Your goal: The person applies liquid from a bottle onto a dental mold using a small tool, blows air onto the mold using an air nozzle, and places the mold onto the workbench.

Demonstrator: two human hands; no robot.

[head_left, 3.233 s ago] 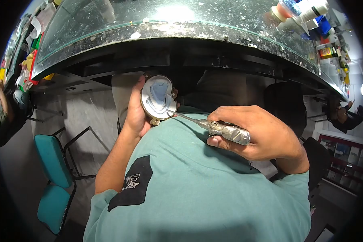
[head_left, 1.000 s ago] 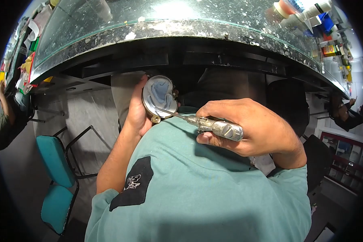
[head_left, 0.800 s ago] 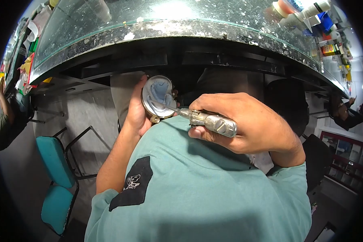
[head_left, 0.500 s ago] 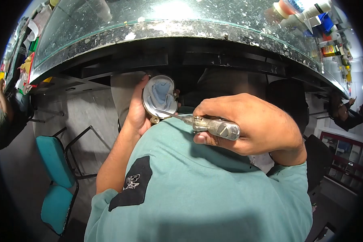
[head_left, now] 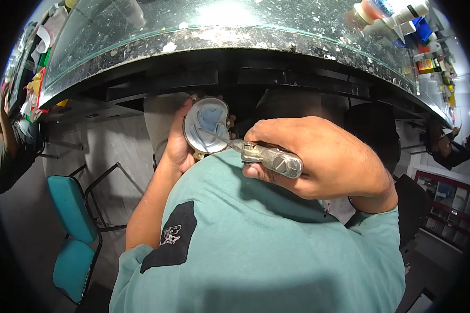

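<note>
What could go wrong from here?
Slip: the thin-tipped silver metal tool in the right hand could gouge the pale blue moulded filling.
Shift: the round metal-rimmed mould might turn, with only the left hand visibly steadying it.
Overshoot: the tip might nick that hand, wrapped close around the rim.

left hand [head_left: 176, 148]: one. right hand [head_left: 329, 156]: one. round metal dish with white and blue filling [head_left: 211, 118]: one. silver metal hand tool with slender tip [head_left: 278, 160]: one. chair with teal pads and black tubular frame [head_left: 70, 201]: one. black cloth patch with white print [head_left: 181, 242]: one. co-workers: two, comprising left-edge person [head_left: 8, 154] and right-edge person [head_left: 449, 148].
</note>
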